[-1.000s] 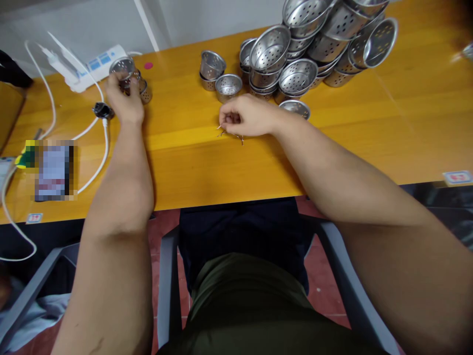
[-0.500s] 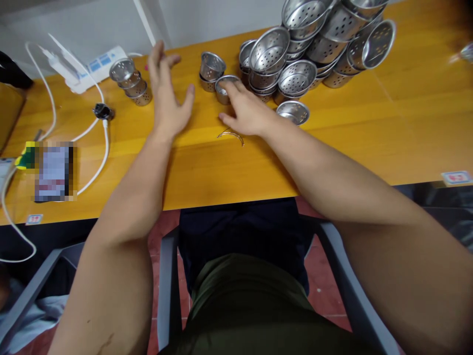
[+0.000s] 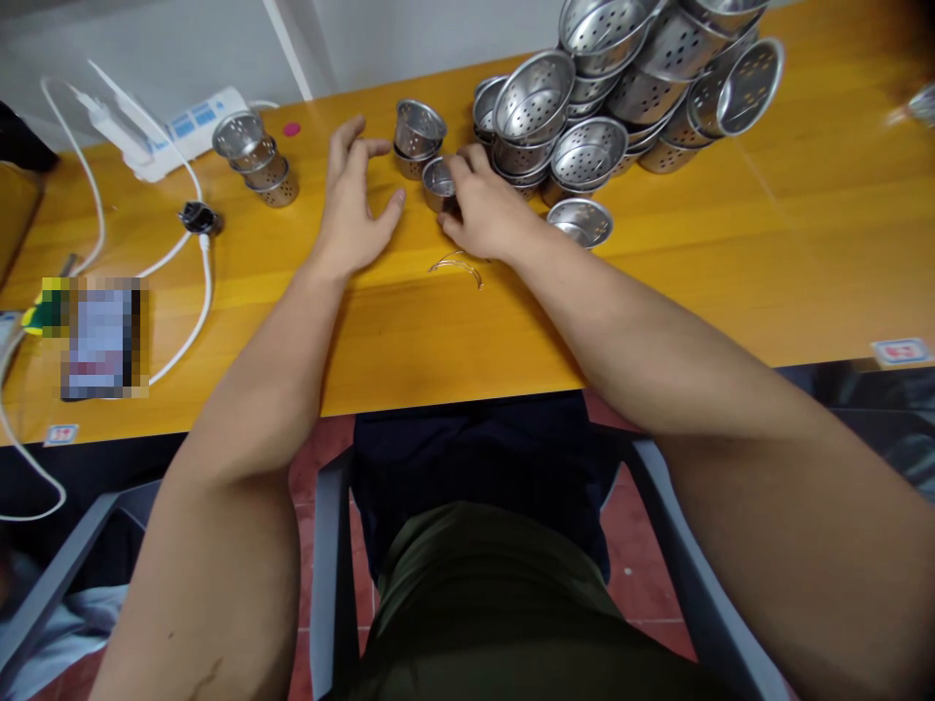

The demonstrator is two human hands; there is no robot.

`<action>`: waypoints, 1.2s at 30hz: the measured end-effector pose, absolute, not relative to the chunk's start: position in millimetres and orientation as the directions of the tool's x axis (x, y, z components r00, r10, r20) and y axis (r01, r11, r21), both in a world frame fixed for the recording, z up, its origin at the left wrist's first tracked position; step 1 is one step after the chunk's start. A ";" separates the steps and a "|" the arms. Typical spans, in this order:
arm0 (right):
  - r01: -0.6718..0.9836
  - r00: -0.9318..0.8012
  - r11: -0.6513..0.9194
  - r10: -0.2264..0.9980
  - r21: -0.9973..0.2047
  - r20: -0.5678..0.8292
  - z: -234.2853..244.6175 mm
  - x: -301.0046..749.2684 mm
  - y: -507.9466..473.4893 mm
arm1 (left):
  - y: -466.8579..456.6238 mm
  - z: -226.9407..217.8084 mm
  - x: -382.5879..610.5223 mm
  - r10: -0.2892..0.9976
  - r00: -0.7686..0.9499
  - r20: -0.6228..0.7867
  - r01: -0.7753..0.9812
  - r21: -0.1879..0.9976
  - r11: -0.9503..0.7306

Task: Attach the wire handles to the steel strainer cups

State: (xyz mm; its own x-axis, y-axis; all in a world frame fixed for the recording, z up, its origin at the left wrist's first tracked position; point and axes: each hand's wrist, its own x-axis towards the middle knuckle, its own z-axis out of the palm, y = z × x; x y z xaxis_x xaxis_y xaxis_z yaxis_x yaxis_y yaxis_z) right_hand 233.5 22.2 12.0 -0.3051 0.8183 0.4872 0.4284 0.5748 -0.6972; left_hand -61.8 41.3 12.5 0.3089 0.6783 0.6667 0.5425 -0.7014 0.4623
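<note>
My right hand (image 3: 488, 204) has its fingers and thumb around the right side of a small perforated metal strainer basket (image 3: 436, 187), which stands on the wooden table. My left hand (image 3: 355, 204) is open and holds nothing, its thumb apart from the fingers and pointing towards that basket. Just behind them stand two small stacked strainer baskets (image 3: 419, 131). In front of my right hand lie thin curved wire handles (image 3: 460, 263). Larger strainer baskets (image 3: 533, 102) are piled to the right, and a single shallow one (image 3: 580, 222) sits beside my right wrist.
On the left is another stack of small strainer baskets (image 3: 257, 161), near a white power strip (image 3: 194, 127) with cables. A phone (image 3: 102, 336), partly pixelated, lies close to the front edge of the wooden table (image 3: 453, 350). A pink dot (image 3: 292, 129) marks the tabletop.
My left hand has moved right, towards the middle baskets, uncovering the pink dot. My right hand has shifted from over the small strainer basket to its right side and closed on it.
</note>
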 end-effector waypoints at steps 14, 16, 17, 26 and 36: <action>0.476 -0.373 0.578 0.815 -0.662 0.443 49.3 231.9 -15.7 | 18.6 31.0 -59.2 0.630 0.534 0.564 0.395 0.492 -0.776; 0.445 -0.382 0.585 0.809 -0.678 0.446 58.0 226.6 -22.1 | 14.4 31.8 -54.9 0.645 0.554 0.527 0.373 0.535 -0.758; 0.432 -0.385 0.587 0.807 -0.685 0.448 61.9 224.0 -25.1 | 12.6 32.0 -52.6 0.663 0.546 0.511 0.379 0.556 -0.740; 0.315 -0.450 0.584 0.786 -0.748 0.425 72.6 217.7 -41.3 | 15.3 27.2 -44.2 0.691 0.471 0.548 0.359 0.596 -0.718; 0.414 -0.537 0.645 0.743 -0.642 0.400 76.8 216.3 -43.7 | 7.1 38.3 -41.2 0.655 0.446 0.610 0.361 0.546 -0.756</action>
